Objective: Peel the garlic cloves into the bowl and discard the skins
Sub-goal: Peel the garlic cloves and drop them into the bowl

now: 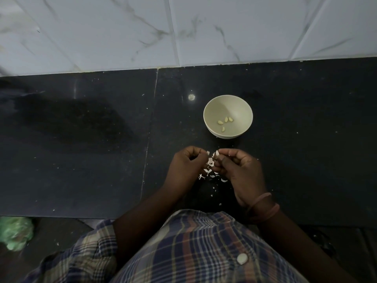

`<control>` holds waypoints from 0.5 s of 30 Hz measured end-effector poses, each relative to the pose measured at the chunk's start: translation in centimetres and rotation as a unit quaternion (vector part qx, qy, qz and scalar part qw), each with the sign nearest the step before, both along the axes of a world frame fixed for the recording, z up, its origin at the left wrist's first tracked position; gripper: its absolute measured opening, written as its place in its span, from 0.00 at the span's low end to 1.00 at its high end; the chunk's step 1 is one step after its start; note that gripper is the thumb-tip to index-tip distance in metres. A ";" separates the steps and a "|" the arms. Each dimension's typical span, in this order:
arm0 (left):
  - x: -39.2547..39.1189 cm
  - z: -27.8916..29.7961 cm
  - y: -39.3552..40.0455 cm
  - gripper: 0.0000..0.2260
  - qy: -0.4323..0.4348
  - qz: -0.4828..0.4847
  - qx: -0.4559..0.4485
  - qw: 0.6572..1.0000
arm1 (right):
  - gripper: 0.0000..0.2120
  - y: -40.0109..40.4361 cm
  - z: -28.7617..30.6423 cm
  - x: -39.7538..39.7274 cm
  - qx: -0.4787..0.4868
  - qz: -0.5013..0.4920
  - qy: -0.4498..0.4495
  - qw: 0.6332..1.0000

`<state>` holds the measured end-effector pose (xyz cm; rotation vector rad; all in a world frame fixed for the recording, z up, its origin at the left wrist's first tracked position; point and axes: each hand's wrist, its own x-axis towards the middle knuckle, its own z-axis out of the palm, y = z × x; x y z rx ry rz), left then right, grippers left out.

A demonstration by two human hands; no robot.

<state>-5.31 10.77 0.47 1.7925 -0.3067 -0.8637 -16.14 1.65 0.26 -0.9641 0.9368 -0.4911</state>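
A pale green bowl [240, 107] stands on the black counter, with several peeled garlic cloves [225, 121] lying in its bottom. Just in front of it my left hand [186, 167] and my right hand [239, 170] meet above the counter. My right fingers pinch a small garlic clove [217, 153] with white skin on it. My left fingertips pinch a flake of skin [208, 153] beside that clove. A scatter of white skin pieces [208, 173] lies on the counter under and between both hands.
The black stone counter [81, 150] runs from a white marble-tiled wall [183, 27] to its front edge near my body. A green crumpled bag [15, 231] lies low at the left, below the counter edge. Tiny white flecks dot the counter.
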 end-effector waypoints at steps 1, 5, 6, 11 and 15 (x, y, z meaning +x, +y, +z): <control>0.0 -0.1 0.0 0.05 0.008 0.006 0.001 1.000 | 0.06 -0.1 0.0 0.0 0.003 0.001 -0.003 1.000; 0.2 -0.4 0.3 0.08 0.042 0.024 0.015 0.999 | 0.06 -0.2 -0.3 -0.2 0.015 0.008 -0.009 1.000; 0.2 -0.6 0.4 0.08 0.049 0.027 0.020 0.998 | 0.06 -0.3 -0.4 -0.2 0.015 0.010 -0.008 1.000; 0.0 -1.2 0.4 0.07 0.100 0.036 0.004 0.994 | 0.06 -0.2 -0.4 -0.1 0.002 0.011 0.001 1.000; -0.4 -0.2 0.2 0.10 0.161 0.039 -0.038 0.985 | 0.05 -0.2 -0.7 -0.2 -0.038 0.015 0.030 0.999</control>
